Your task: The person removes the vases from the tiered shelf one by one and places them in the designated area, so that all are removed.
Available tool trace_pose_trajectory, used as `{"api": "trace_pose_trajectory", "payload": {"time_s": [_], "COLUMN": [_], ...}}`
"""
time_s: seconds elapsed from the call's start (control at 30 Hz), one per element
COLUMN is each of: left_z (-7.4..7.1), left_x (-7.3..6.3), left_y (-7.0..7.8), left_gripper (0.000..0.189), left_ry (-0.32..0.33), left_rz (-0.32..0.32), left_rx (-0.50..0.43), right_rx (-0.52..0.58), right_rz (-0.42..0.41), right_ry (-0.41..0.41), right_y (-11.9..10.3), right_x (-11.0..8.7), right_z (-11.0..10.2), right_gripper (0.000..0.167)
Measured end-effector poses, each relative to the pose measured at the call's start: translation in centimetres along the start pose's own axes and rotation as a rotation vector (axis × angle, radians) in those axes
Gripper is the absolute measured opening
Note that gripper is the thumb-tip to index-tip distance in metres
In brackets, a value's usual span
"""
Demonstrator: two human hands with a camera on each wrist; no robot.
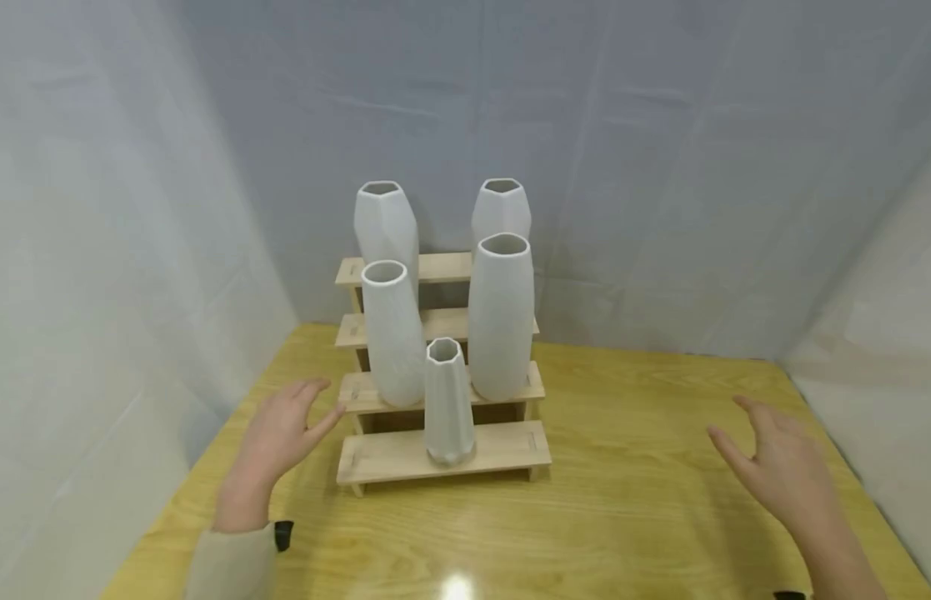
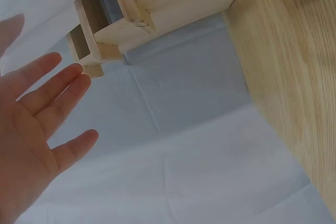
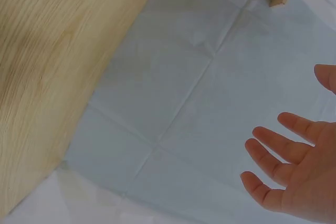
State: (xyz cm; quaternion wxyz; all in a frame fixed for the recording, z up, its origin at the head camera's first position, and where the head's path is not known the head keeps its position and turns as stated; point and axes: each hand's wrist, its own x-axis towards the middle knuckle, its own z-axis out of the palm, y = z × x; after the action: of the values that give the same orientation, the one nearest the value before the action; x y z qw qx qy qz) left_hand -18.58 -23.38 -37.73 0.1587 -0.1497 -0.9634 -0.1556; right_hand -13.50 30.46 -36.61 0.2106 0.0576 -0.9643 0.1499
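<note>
A stepped wooden stand [image 1: 503, 447] carries several white vases. Lowest is a small ribbed vase [image 1: 448, 408]; behind it stand a textured vase [image 1: 393, 342] on the left and a tall smooth vase [image 1: 501, 321] on the right. Two faceted vases, one at left [image 1: 384, 221] and one at right [image 1: 503, 208], rise at the back, their lower parts partly hidden. Beside the stand's left edge, my left hand [image 1: 281, 429] hovers with fingers spread, holding nothing. Well to the right, my right hand [image 1: 783, 458] is also in the air, fingers loosely extended around nothing.
The stand rests on a yellowish wood-grain table [image 1: 623, 517]. Pale cloth hangs behind [image 1: 660, 208] and along both sides. A dark band [image 1: 283, 535] shows at the left wrist, by a light sleeve [image 1: 232, 567].
</note>
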Motion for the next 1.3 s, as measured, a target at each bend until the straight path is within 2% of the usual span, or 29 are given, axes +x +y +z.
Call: {"api": "trace_pose_trajectory", "payload": {"time_s": [0.1, 0.3, 0.43, 0.63, 0.83, 1.03, 1.3], "left_z": [0.3, 1.4, 2.3, 3.5, 4.4, 5.4, 6.1], "left_x": [0.1, 0.5, 0.9, 1.3, 1.5, 1.6, 1.8], "left_y": [0.0, 0.5, 0.6, 0.2, -0.3, -0.9, -1.3], "left_gripper": [0.053, 0.052, 0.055, 0.057, 0.059, 0.066, 0.072], "left_ry": [-0.006, -0.017, 0.002, 0.030, 0.022, -0.032, -0.043], "left_rz": [0.009, 0.070, 0.099, 0.107, 0.061, -0.013, -0.034], "left_rx": [-0.005, -0.003, -0.028, -0.052, -0.079, -0.130, -0.188], "right_rx": [0.001, 0.024, 0.049, 0.095, 0.118, 0.145, 0.207], "right_rz": [-0.009, -0.032, -0.033, -0.072, -0.075, -0.110, -0.147], "right_ry": [-0.015, -0.021, -0.016, -0.009, -0.042, -0.040, -0.091], "right_y": [-0.2, -0.7, -1.3, -2.4, -3.4, -4.2, -5.7], "right_x": [0.1, 0.6, 0.9, 1.1, 1.1, 1.2, 1.8], "right_z": [0.3, 1.1, 1.3, 1.9, 2.3, 3.1, 3.9], "right_gripper": [0.057, 0.058, 0.056, 0.053, 0.053, 0.051, 0.052]}}
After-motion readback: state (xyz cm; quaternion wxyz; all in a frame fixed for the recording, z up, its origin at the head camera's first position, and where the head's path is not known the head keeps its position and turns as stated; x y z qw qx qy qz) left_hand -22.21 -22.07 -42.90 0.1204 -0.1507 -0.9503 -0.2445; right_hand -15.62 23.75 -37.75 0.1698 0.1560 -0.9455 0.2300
